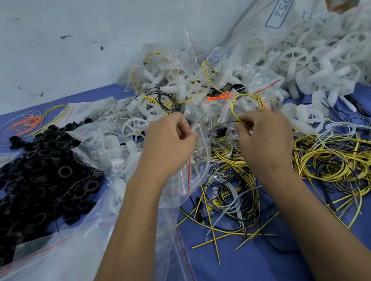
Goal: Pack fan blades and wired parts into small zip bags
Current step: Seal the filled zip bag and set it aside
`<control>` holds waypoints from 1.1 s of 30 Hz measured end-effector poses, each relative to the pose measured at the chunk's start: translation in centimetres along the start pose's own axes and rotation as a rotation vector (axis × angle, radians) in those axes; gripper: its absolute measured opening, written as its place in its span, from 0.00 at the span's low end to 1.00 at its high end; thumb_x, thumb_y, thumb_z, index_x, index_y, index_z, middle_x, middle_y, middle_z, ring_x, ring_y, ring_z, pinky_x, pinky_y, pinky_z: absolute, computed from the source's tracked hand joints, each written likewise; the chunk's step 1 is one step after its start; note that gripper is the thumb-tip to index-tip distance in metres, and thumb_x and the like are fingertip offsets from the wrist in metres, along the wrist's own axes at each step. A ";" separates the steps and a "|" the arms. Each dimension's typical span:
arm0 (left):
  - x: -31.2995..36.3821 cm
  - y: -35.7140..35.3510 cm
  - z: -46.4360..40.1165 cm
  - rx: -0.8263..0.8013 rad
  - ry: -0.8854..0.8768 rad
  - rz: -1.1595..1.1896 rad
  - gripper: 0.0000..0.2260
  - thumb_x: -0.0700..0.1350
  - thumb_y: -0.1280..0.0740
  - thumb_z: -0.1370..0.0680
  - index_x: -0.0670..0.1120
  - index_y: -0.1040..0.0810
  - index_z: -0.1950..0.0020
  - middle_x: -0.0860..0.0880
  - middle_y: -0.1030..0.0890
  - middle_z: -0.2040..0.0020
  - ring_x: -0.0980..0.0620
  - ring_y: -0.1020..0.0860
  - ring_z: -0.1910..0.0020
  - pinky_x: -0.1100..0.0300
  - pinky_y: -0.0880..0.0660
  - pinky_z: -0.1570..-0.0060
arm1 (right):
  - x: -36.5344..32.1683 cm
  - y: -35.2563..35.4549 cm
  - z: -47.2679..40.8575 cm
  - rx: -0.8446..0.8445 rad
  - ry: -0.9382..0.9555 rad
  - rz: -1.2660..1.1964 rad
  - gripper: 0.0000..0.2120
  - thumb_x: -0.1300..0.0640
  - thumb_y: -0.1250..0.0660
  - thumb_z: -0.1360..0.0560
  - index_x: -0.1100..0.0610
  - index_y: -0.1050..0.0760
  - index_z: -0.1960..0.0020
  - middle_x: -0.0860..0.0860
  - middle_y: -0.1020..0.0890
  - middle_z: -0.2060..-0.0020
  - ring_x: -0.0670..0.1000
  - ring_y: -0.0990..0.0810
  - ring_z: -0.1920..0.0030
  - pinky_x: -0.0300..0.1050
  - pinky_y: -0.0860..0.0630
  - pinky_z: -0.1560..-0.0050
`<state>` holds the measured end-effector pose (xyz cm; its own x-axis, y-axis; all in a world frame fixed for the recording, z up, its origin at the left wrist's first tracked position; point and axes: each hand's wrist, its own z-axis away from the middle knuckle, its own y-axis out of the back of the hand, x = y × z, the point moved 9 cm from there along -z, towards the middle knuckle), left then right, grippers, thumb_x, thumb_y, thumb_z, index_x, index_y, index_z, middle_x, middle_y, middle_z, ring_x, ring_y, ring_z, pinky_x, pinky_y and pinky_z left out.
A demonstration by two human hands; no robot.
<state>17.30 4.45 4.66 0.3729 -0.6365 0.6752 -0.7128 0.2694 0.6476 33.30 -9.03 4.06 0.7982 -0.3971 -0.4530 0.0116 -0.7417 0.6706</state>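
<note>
holding a small zip bag (pixel 198 137) by its mouth, the left hand (pixel 169 145) is pinched on the rim, likely so it stays open, while a looped yellow wire (pixel 243 101) is gripped by the right hand (pixel 265 139) beside it, above the wire pile (pixel 326 163); white fan blades (pixel 293 62) are heaped behind.

The worktop (pixel 244 265) was covered in a plain blue-violet cloth, and the wall (pixel 52 40) behind it was pale grey-white with a few dark specks. The fan blades (pixel 293 61) were milky translucent white, the ring parts (pixel 35 179) heaped at the left were matt black, and the loose wires (pixel 326 163) were mostly yellow with a thin dark stripe, mixed with some black and white ones. The zip bags (pixel 261 82) were clear with a red line at the seal, a small tuft of wires (pixel 28 122) at the far left was orange, and the large sack (pixel 285 8) bore blue print.
</note>
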 end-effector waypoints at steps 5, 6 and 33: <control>-0.6 0.7 0.0 0.000 0.048 0.016 0.09 0.44 0.28 0.24 0.49 0.25 0.62 0.46 0.22 0.69 0.56 0.30 0.73 0.67 0.34 0.71 | 0.4 1.2 0.0 0.145 -0.034 -0.190 0.12 0.53 0.34 0.19 0.59 0.17 0.56 0.54 0.18 0.65 0.58 0.23 0.63 0.54 0.27 0.60; -0.6 0.9 0.0 -0.002 0.056 0.018 0.09 0.44 0.28 0.24 0.49 0.25 0.62 0.46 0.21 0.69 0.56 0.30 0.73 0.67 0.34 0.71 | 0.5 1.8 0.1 0.210 -0.043 -0.231 0.12 0.53 0.34 0.19 0.59 0.17 0.54 0.54 0.18 0.64 0.57 0.23 0.63 0.54 0.26 0.60; -1.7 4.8 0.1 0.228 0.205 0.164 0.04 0.41 0.32 0.28 0.48 0.23 0.63 0.46 0.19 0.67 0.49 0.23 0.71 0.53 0.24 0.66 | 0.1 0.2 0.0 0.075 -0.041 -0.388 0.17 0.55 0.34 0.20 0.62 0.20 0.64 0.55 0.21 0.73 0.59 0.23 0.69 0.54 0.25 0.65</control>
<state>13.21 6.75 6.60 0.3379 -0.4335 0.8354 -0.8786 0.1729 0.4451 33.36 -9.21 4.16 0.7180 -0.0995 -0.6889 0.2629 -0.8776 0.4008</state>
